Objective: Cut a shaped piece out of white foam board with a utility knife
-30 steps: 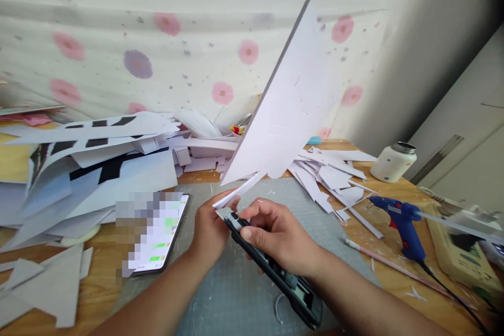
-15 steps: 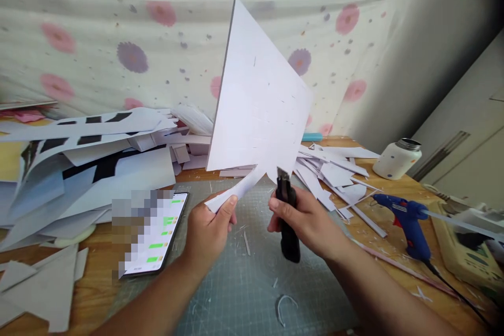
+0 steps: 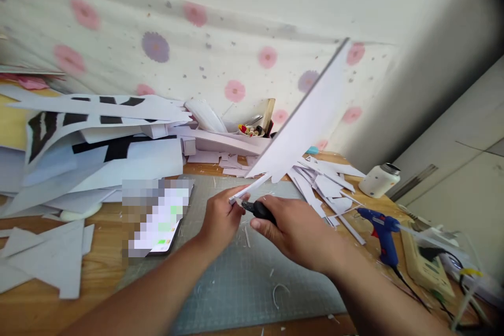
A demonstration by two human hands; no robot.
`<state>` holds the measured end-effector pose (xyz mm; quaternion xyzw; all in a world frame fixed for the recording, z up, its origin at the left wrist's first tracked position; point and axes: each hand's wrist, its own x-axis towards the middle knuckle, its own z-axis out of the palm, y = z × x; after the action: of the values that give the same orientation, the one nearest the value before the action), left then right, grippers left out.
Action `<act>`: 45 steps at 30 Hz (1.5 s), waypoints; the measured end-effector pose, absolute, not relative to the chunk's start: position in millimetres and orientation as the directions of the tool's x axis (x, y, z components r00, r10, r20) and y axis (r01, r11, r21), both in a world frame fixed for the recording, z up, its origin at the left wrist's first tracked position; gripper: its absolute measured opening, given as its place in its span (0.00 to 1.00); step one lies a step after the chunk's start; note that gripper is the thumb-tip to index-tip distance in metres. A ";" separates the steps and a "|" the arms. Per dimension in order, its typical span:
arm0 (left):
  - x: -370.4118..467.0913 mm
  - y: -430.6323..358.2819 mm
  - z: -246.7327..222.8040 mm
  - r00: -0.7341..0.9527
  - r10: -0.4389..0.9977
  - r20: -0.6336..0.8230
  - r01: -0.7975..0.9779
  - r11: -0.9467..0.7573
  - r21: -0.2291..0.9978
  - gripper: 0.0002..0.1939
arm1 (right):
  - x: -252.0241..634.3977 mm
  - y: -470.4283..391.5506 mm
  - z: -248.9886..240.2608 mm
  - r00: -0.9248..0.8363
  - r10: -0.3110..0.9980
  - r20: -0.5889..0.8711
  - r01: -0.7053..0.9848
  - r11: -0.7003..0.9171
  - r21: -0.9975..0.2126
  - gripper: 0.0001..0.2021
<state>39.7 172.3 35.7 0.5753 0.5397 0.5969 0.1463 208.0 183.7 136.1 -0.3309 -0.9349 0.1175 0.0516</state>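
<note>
Half a second ago the white board [image 3: 305, 121] faced the camera broadly; now it has swung edge-on, slanting from mid-frame up toward the upper right. The knife [image 3: 258, 210], which stood upright then, now lies nearly level, its tip at the board's narrow lower strip. The left hand [image 3: 222, 220] pinches that strip between thumb and fingertips; the right hand [image 3: 295, 231] is wrapped closed around the knife.

Below the hands lies a grey cutting mat [image 3: 236, 283] on a wooden desk [image 3: 98, 273], with a phone [image 3: 157, 220] at its left edge. Paper scraps [image 3: 98, 142] pile up at left, a floral cloth [image 3: 157, 52] hangs behind, and a blue glue gun [image 3: 384, 228] and a white jar [image 3: 378, 179] sit at right.

The blade seems to be out, though motion blur hides it. The phone's screen is pixelated.
</note>
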 end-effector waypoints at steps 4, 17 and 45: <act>38.6 175.4 28.0 -0.256 0.770 0.584 0.475 -0.426 0.770 0.15 | 203.4 175.3 143.2 -0.708 0.706 -0.006 0.702 0.704 -0.107 0.16; 40.9 168.9 39.1 -0.220 0.782 0.584 0.525 -0.410 0.746 0.18 | 199.3 163.0 146.3 -0.593 0.805 0.031 0.805 0.590 0.069 0.17; 41.5 170.7 42.3 -0.234 0.771 0.592 0.573 -0.383 0.725 0.18 | 203.1 169.7 141.9 -0.579 0.811 0.081 0.814 0.572 0.098 0.18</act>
<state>41.5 170.7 42.3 0.6125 0.5485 0.5624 0.0880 203.1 169.7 141.9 -0.4583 -0.8865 -0.0622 0.0134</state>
